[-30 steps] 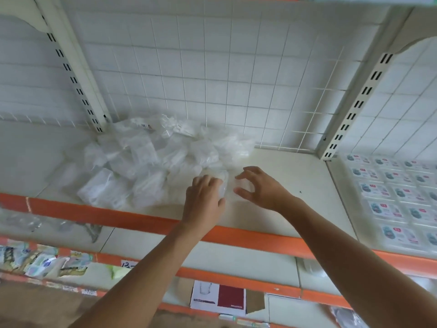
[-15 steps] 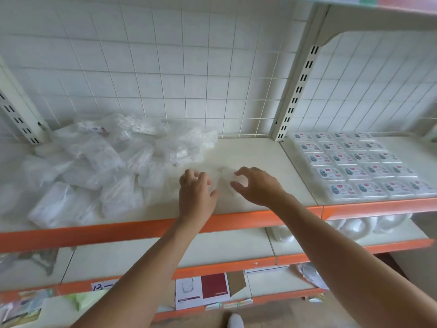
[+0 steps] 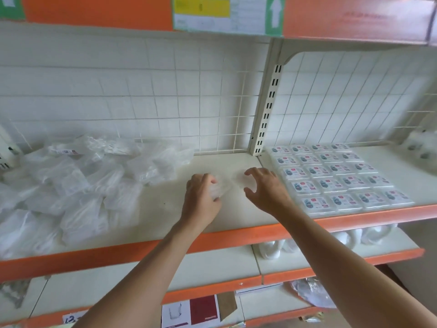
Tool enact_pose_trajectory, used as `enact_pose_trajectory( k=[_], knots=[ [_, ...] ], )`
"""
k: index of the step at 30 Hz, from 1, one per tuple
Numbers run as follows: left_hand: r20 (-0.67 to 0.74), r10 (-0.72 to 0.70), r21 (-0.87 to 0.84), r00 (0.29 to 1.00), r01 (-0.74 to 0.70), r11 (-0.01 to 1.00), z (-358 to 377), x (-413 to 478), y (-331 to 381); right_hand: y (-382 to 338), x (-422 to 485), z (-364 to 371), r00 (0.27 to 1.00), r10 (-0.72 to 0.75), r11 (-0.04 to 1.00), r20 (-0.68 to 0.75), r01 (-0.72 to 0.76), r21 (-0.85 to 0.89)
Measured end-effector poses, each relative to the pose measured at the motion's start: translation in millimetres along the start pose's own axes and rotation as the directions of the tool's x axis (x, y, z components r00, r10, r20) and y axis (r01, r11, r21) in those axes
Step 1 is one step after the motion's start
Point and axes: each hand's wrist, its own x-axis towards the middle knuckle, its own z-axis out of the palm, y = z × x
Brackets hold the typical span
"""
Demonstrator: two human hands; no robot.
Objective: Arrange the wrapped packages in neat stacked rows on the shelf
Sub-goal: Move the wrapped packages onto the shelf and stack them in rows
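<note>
At frame centre, the left hand [image 3: 203, 197] gripped a clear plastic-wrapped package [image 3: 218, 189] on the cream orange-edged shelf [image 3: 236, 216]; the right hand [image 3: 266, 189] hovered open, empty

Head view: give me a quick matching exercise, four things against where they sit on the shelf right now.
Things:
1. loose pile of packages
2. labelled packs
3. left hand
4. slotted upright

Places:
A. neat rows, right bay
B. back, between the two bays
C. heaped on the left
D. on a clear package, mid-shelf

Pairs: 1-C, 2-A, 3-D, 4-B
</note>
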Motion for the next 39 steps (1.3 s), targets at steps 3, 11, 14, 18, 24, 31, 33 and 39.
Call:
enact_pose_trajectory(
  k=[3,11,14,18,24,31,33,39],
  knots=[
    [0.007,0.043,-0.041,0.999,-0.043,0.998,28,15,33,49,2,-20,0.999,0.033,0.999,-0.019,-0.034,-0.024],
    [0.017,0.1,-0.084,0.995,-0.098,0.992,122,60,149,212,6,-86,0.996,0.089,0.994,0.012,-0.088,-0.062],
    [0.033,0.083,-0.095,0.996,-0.079,0.992,149,70,184,256,6,-99,0.996,0.071,0.996,0.062,-0.067,-0.057],
    [0.03,0.038,-0.078,0.999,-0.035,0.996,174,76,213,289,8,-106,0.992,0.001,1.0,0.125,0.002,-0.021],
    [0.003,0.052,-0.04,0.999,-0.051,0.998,183,77,226,288,21,-108,0.993,-0.119,0.984,0.02,0.115,0.137],
    [0.027,0.05,-0.091,0.998,-0.048,0.995,184,86,217,255,37,-112,0.994,-0.111,0.897,-0.007,0.103,0.43],
    [0.039,0.029,-0.155,0.999,-0.023,0.988,179,91,214,252,43,-112,0.992,-0.12,0.901,-0.023,0.119,0.416],
    [0.191,-0.052,-0.304,0.98,0.11,0.946,160,106,202,240,59,-115,0.99,-0.135,0.908,-0.037,0.139,0.396]
  ],
)
